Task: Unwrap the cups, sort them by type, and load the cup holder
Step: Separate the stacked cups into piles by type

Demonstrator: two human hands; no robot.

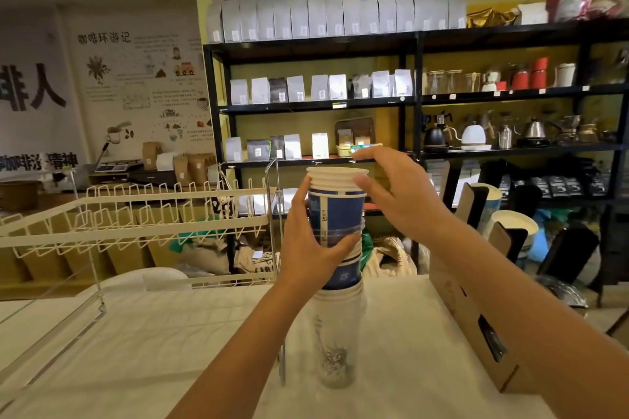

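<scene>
A tall stack of paper cups (pixel 337 211) stands upright over the white counter, blue printed cups on top and white printed cups (pixel 335 343) lower down, partly in a clear plastic sleeve. My left hand (pixel 311 241) grips the stack around its middle. My right hand (pixel 398 194) is at the white rims on top, thumb touching the rim, fingers spread above it. At the right a cardboard cup holder (pixel 476 326) stands on the counter, with white cups (pixel 514 224) sticking out of its slots.
A white wire rack (pixel 143 211) stands on the counter at the left, and a thin metal rod (pixel 281 316) rises just left of the stack. Behind are black shelves (pixel 415 99) with coffee bags and kettles. Sacks lie on the floor beyond the counter.
</scene>
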